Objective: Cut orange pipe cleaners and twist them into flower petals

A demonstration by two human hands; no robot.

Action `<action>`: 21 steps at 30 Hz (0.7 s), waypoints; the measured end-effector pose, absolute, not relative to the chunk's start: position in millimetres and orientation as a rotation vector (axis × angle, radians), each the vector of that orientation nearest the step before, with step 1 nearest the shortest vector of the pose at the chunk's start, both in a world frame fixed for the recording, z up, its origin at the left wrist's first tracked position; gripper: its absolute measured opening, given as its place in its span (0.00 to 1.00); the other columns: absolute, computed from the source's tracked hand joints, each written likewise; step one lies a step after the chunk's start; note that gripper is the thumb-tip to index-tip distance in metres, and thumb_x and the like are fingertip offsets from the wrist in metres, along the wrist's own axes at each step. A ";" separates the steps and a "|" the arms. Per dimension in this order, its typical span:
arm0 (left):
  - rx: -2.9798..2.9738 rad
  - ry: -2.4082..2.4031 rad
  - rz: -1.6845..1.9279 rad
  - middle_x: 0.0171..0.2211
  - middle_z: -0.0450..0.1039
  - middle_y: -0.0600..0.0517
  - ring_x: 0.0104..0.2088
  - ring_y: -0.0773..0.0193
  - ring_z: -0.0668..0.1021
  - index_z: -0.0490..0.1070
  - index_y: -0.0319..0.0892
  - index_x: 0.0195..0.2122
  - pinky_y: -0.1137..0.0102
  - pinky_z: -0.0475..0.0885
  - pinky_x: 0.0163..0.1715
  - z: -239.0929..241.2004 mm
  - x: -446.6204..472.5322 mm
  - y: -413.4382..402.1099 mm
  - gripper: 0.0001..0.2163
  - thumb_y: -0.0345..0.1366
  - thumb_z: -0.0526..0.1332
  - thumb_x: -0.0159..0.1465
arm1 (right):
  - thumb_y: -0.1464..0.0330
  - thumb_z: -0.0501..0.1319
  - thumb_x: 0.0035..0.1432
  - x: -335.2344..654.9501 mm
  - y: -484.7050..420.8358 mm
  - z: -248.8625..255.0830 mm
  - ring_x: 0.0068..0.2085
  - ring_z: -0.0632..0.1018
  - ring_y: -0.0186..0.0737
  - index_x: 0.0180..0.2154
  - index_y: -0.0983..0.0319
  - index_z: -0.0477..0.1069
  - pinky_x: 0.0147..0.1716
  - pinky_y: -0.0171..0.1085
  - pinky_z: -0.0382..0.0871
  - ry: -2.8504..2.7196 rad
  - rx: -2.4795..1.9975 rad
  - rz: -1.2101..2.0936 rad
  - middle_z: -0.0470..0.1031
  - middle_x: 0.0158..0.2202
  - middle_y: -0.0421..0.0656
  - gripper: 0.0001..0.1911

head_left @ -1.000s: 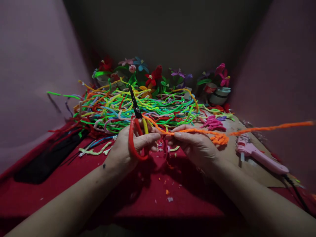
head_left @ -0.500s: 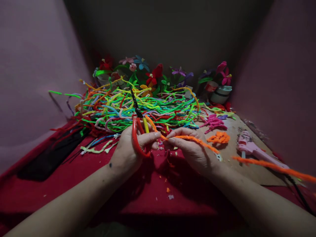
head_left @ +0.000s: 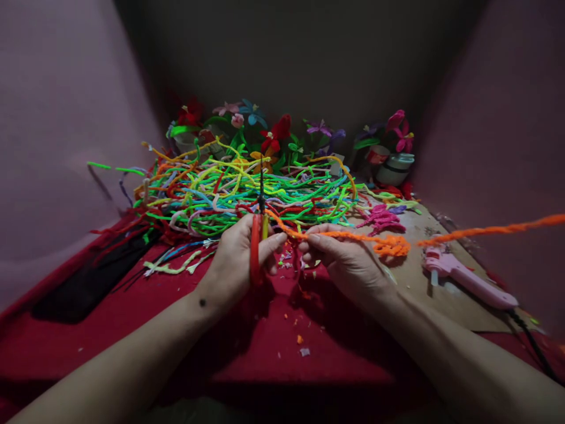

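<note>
An orange fuzzy strand is held above the middle of the surface, back from its near edge. It is pinched between thumb and fingers of the right hand. By the left hand, scissors are gripped with fingers curled round the red handle, and the strand seems to be nipped at the thumb tip; how far the blades are parted cannot be told. Because the blades rise so near the strand, it could be nicked if the wrist were turned. Farther right, an orange length is stretched over the glue gun toward the right edge; it could be snagged there, or on the orange bundle. Toward the far edge, loose strands could be caught from the pile by the blade tips.
</note>
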State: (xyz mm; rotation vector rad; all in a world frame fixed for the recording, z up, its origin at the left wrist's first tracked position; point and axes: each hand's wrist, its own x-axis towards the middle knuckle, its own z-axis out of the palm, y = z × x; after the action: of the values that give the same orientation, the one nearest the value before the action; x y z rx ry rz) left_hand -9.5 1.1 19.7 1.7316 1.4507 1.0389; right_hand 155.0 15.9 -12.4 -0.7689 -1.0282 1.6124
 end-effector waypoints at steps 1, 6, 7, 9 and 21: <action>1.868 1.542 0.984 0.20 0.65 0.56 0.20 0.68 0.69 0.60 0.42 0.30 0.74 0.64 0.22 17.3 -12.9 2.8 0.06 0.38 0.54 0.58 | 0.68 0.64 0.49 156.4 17.8 -11.8 0.26 0.73 0.32 0.30 0.64 0.72 0.28 0.32 0.66 -1.029 -0.775 1.564 0.75 0.25 0.40 0.06; 2.569 1.889 0.344 0.29 0.69 0.48 0.28 0.60 0.73 0.59 0.40 0.36 0.70 0.63 0.25 2.9 -24.7 10.2 0.05 0.32 0.50 0.59 | 0.68 0.64 0.49 163.4 24.9 -8.9 0.28 0.74 0.32 0.28 0.63 0.74 0.31 0.32 0.65 -1.073 -0.791 1.388 0.75 0.25 0.40 0.04; 2.666 1.913 0.236 0.29 0.69 0.47 0.29 0.58 0.73 0.60 0.40 0.36 0.69 0.63 0.25 0.5 -25.3 10.9 0.05 0.31 0.48 0.59 | 0.69 0.63 0.49 164.4 25.7 -8.4 0.28 0.73 0.32 0.28 0.63 0.74 0.31 0.32 0.66 -1.083 -0.795 1.372 0.74 0.25 0.40 0.04; 2.788 1.921 0.098 0.29 0.69 0.46 0.29 0.57 0.74 0.61 0.39 0.36 0.68 0.63 0.25 -2.9 -25.4 11.4 0.07 0.30 0.47 0.60 | 0.70 0.63 0.48 165.7 27.2 -7.5 0.28 0.73 0.32 0.28 0.63 0.75 0.31 0.32 0.66 -1.081 -0.786 1.357 0.74 0.25 0.39 0.03; 2.822 1.986 0.058 0.30 0.69 0.44 0.31 0.56 0.75 0.63 0.38 0.37 0.67 0.67 0.27 -2.3 -22.0 10.9 0.11 0.26 0.43 0.61 | 0.70 0.65 0.44 169.6 36.5 -7.2 0.27 0.75 0.35 0.26 0.63 0.76 0.31 0.35 0.69 -1.007 -0.737 1.509 0.76 0.24 0.41 0.03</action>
State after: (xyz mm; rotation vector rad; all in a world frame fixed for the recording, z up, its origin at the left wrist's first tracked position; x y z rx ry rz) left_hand -22.0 10.9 -2.3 2.8221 1.9856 0.0582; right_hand 169.6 36.5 -7.2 -0.7374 -1.0074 1.5090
